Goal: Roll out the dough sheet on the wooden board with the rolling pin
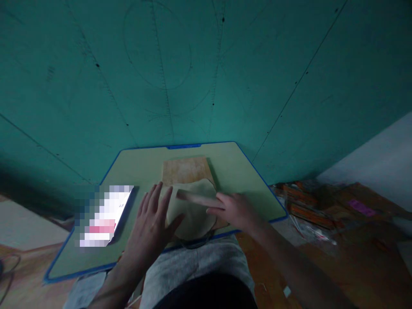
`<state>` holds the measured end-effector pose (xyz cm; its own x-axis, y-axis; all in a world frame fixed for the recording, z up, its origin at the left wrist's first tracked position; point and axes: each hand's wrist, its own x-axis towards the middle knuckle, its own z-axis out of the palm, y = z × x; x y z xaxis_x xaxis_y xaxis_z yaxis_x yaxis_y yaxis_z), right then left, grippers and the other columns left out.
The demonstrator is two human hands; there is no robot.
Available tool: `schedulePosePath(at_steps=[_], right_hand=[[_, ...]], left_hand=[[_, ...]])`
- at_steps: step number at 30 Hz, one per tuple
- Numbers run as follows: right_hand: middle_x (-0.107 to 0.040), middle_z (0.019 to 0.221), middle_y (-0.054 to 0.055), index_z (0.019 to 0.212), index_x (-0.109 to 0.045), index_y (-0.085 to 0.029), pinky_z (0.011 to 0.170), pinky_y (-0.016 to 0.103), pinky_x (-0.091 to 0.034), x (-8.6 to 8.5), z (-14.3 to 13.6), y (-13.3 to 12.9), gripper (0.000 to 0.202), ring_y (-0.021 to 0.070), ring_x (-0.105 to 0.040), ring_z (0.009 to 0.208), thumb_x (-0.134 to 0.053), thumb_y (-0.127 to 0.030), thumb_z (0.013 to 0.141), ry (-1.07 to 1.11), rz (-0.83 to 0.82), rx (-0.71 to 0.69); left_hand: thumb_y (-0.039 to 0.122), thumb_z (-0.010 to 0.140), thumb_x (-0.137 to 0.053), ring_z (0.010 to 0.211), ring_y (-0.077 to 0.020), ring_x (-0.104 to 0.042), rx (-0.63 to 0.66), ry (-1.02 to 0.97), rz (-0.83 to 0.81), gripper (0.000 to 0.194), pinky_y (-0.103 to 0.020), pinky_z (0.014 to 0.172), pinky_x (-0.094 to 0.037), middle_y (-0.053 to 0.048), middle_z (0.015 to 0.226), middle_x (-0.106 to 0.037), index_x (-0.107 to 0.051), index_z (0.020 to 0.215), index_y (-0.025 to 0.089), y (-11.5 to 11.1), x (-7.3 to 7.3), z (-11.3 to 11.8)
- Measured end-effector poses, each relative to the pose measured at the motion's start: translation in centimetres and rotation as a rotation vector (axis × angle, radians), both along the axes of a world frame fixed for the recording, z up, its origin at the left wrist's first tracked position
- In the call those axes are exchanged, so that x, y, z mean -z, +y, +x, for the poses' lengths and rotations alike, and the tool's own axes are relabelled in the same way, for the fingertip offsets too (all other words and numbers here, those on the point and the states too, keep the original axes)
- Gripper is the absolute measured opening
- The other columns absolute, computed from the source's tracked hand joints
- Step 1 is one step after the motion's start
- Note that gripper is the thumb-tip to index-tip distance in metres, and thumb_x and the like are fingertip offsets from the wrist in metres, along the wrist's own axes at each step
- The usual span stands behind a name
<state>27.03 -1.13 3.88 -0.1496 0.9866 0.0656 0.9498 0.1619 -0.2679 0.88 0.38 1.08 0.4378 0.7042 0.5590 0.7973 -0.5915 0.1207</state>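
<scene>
A pale, flat sheet of dough (193, 221) is spread over the near part of a wooden board (185, 169). My right hand (236, 210) is closed round the right end of a thin rolling pin (198, 199). That pin lies across the dough, pointing left, and looks slightly blurred. My left hand (154, 216) rests at the dough's left edge with its fingers apart and its thumb over the sheet. Nothing is in the left hand. Near my lap the dough reaches the front of the board.
Under the board is a pale table (138, 167) with a blue rim. A partly pixelated bright white sheet or screen (109, 214) lies at its left. Behind stands a green wall (199, 77). Plastic-wrapped items and cardboard (334, 206) lie on the floor at right.
</scene>
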Motion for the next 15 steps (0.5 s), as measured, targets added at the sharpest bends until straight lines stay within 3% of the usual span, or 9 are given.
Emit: schedulePosePath(at_steps=[2, 4, 7, 12, 15], right_hand=[[-0.074, 0.075, 0.004, 0.089, -0.068, -0.023, 0.054, 0.028, -0.025, 0.2, -1.3, -0.9, 0.038, 0.02, -0.067, 0.065, -0.07, -0.061, 0.086, -0.068, 0.044, -0.101], [-0.074, 0.076, 0.004, 0.094, -0.068, -0.023, 0.054, 0.028, -0.028, 0.5, -2.0, -1.2, 0.042, 0.0206, -0.068, 0.066, -0.069, -0.064, 0.085, -0.083, 0.089, -0.146], [-0.073, 0.08, 0.004, 0.092, -0.066, -0.021, 0.057, 0.029, -0.036, 1.0, -1.6, -0.7, 0.04, 0.0216, -0.069, 0.072, -0.065, -0.061, 0.09, -0.048, 0.16, -0.136], [-0.071, 0.1, 0.009, 0.097, -0.066, -0.019, 0.075, 0.032, -0.049, 1.5, -0.5, 1.4, 0.018, 0.0227, -0.066, 0.094, -0.05, -0.029, 0.099, 0.015, 0.272, -0.034], [-0.068, 0.115, 0.013, 0.112, -0.064, -0.016, 0.09, 0.037, -0.051, 2.1, -1.0, 2.7, 0.023, 0.0251, -0.063, 0.105, -0.048, -0.021, 0.096, 0.072, 0.31, -0.056]], left_hand=[[0.041, 0.1, -0.052, 0.136, -0.0372, -0.049, 0.11, 0.026, 0.024, 0.049, -0.056, 0.103, -0.05, -0.021, 0.146, -0.051, -0.044, 0.144, 0.019, -0.4, -0.9, 0.3], [0.035, 0.102, -0.048, 0.11, -0.03, -0.065, 0.205, 0.033, -0.013, 0.033, -0.046, 0.087, -0.058, -0.014, 0.122, -0.066, -0.056, 0.13, 0.021, -0.7, -1.3, 0.4], [0.031, 0.104, -0.045, 0.083, -0.0216, -0.066, 0.219, -0.017, -0.085, 0.025, -0.032, 0.068, -0.057, -0.009, 0.099, -0.068, -0.062, 0.118, 0.02, -0.9, -1.2, -0.4], [0.033, 0.103, -0.043, 0.088, -0.0237, -0.067, 0.151, 0.033, -0.048, 0.028, -0.034, 0.071, -0.058, -0.011, 0.102, -0.068, -0.062, 0.119, 0.018, -0.1, 0.2, -2.9], [0.029, 0.102, -0.038, 0.11, -0.0328, -0.065, 0.066, 0.141, 0.021, 0.034, -0.045, 0.085, -0.058, -0.017, 0.115, -0.069, -0.063, 0.119, 0.014, 0.7, 1.3, -3.0]])
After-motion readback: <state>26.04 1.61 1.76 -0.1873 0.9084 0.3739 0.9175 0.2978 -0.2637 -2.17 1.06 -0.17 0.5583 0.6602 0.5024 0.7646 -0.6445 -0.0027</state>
